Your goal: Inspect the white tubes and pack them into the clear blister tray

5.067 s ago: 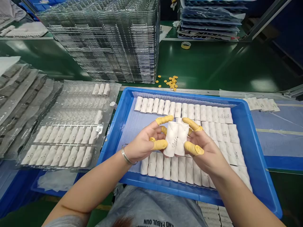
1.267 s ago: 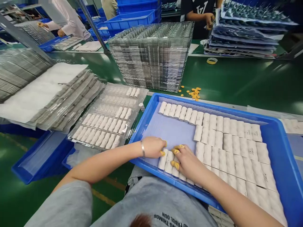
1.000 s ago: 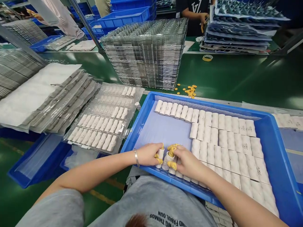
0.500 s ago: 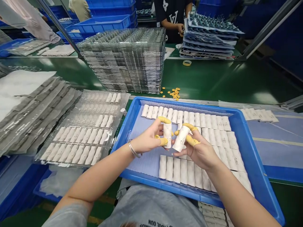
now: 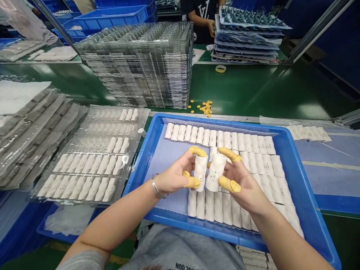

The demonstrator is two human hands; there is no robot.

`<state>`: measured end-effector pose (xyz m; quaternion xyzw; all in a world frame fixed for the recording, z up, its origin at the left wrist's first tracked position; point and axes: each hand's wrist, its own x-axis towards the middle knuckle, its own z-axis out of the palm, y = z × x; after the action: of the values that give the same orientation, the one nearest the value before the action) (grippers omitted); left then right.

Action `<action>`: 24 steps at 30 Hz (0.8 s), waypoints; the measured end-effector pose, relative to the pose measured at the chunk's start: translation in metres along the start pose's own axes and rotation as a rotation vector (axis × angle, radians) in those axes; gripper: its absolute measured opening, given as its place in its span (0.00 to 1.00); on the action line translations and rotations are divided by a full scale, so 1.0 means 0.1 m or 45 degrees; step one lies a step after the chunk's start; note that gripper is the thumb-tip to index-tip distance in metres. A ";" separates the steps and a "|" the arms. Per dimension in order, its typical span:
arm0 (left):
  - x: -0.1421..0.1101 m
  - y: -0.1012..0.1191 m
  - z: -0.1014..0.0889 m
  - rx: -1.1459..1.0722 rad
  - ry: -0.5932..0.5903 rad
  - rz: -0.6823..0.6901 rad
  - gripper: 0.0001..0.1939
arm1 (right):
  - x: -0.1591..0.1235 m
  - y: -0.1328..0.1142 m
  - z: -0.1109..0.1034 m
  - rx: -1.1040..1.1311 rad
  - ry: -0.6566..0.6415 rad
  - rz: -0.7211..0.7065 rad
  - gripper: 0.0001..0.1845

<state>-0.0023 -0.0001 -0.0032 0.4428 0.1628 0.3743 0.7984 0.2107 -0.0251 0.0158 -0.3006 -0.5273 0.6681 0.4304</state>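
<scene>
Both hands [image 5: 177, 173] [image 5: 244, 180] grip one dark-marked white cylinder [image 5: 200, 168] [image 5: 216, 168] apiece, side by side above the blue tray [image 5: 323, 221].

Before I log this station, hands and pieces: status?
Left hand: gripping white cylinder. Right hand: gripping second cylinder. Beneath: blue tray, cylinder rows inside.

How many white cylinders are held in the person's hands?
2: one cylinder in the left hand, another cylinder in the right hand, both above the blue bin. More could be hidden behind them.
</scene>
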 end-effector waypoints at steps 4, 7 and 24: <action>-0.03 0.01 0.01 -0.074 -0.042 0.036 0.26 | -0.02 0.00 0.04 -0.013 -0.033 0.020 0.28; -0.04 0.01 0.02 -0.130 -0.043 0.025 0.30 | -0.03 -0.01 0.05 0.025 -0.033 0.034 0.28; -0.03 0.03 0.04 -0.354 0.015 -0.061 0.27 | 0.00 -0.05 0.05 0.270 -0.002 0.201 0.29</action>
<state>-0.0036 -0.0035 0.0011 0.3216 0.1244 0.3766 0.8598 0.2075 -0.0270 0.0220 -0.2934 -0.4287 0.7523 0.4052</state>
